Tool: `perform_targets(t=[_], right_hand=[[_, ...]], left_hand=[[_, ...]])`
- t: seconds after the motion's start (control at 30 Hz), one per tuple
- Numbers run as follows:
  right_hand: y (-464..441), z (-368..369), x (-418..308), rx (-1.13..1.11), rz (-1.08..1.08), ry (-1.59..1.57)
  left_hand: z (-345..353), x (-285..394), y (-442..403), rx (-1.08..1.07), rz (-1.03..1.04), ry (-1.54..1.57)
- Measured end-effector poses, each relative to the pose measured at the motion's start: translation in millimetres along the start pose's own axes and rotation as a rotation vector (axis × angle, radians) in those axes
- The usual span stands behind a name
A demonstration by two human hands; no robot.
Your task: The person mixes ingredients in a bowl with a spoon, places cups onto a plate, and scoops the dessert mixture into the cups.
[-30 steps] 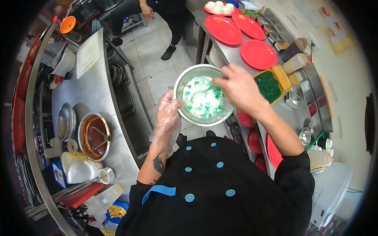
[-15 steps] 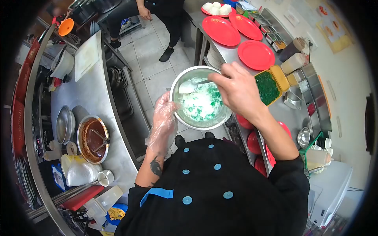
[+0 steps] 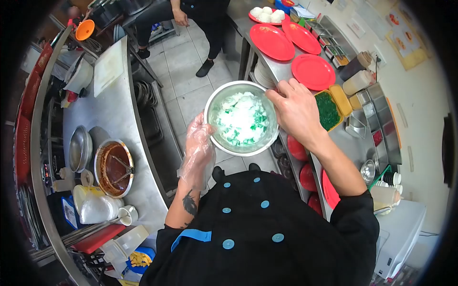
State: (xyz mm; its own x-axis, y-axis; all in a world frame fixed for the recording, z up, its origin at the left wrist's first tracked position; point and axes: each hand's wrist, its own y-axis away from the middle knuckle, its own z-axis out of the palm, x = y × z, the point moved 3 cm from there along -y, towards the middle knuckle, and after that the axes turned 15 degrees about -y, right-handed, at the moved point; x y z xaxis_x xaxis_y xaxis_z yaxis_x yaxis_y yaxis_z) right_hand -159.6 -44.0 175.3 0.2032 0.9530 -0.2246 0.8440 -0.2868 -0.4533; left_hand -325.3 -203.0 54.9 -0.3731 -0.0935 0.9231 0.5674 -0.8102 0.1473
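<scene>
At centre, the gloved left hand (image 3: 197, 139) is pinching the bowl (image 3: 244, 154) at 1 side, risking tipping out white-and-green food (image 3: 241, 118), while the right hand (image 3: 299, 108) is curling by the opposite rim, its hold unclear.

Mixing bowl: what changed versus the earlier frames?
Right hand shifted right, from over the bowl to its right rim. The spoon visible inside just before is now out of sight; can't tell whether the hand holds it. Unchanged: gloved left hand gripping the left rim, red plates on the counter.
</scene>
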Motion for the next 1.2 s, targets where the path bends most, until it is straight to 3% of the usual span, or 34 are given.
perform_targets(t=[0.23, 0.33, 0.37, 0.53, 0.63, 0.77, 0.83, 0.87, 0.97, 1.0, 1.1, 1.13, 1.2], right_hand=[[37, 13, 3, -0.155, 0.134, -0.362], [55, 22, 8, -0.016, 0.236, -0.208], [64, 22, 8, 0.067, 0.245, -0.143], [113, 21, -33, -0.135, 0.532, -0.235], [157, 4, -53, 0.079, 0.731, -0.033], [222, -4, -52, -0.010, 0.854, -0.107], [237, -22, -58, 0.008, 0.918, -0.123], [243, -41, -44, 0.129, 0.998, -0.110], [275, -37, -30, 0.093, 1.032, 0.043], [280, -39, -33, 0.093, 0.985, -0.042], [291, -73, -19, 0.198, 0.928, -0.126], [295, -79, -6, 0.229, 0.930, -0.016], [303, -74, 6, 0.187, 0.875, -0.024]], left_hand=[[-3, -8, -6, 0.037, -0.079, -0.019], [5, -4, -4, 0.023, -0.127, -0.143], [9, -5, -7, -0.013, -0.164, -0.181], [20, -47, -30, -0.404, -0.285, -0.278], [26, -65, -11, -0.466, -0.416, -0.332], [89, -119, -13, -0.561, -0.502, -0.263], [93, -124, 0, -0.630, -0.503, -0.231], [110, -130, 2, -0.679, -0.534, -0.212], [152, -138, 13, -0.740, -0.491, -0.192], [163, -143, 14, -0.771, -0.477, -0.183], [189, -132, 24, -0.713, -0.461, -0.207], [201, -130, 26, -0.703, -0.448, -0.207], [213, -125, 30, -0.657, -0.425, -0.271]])
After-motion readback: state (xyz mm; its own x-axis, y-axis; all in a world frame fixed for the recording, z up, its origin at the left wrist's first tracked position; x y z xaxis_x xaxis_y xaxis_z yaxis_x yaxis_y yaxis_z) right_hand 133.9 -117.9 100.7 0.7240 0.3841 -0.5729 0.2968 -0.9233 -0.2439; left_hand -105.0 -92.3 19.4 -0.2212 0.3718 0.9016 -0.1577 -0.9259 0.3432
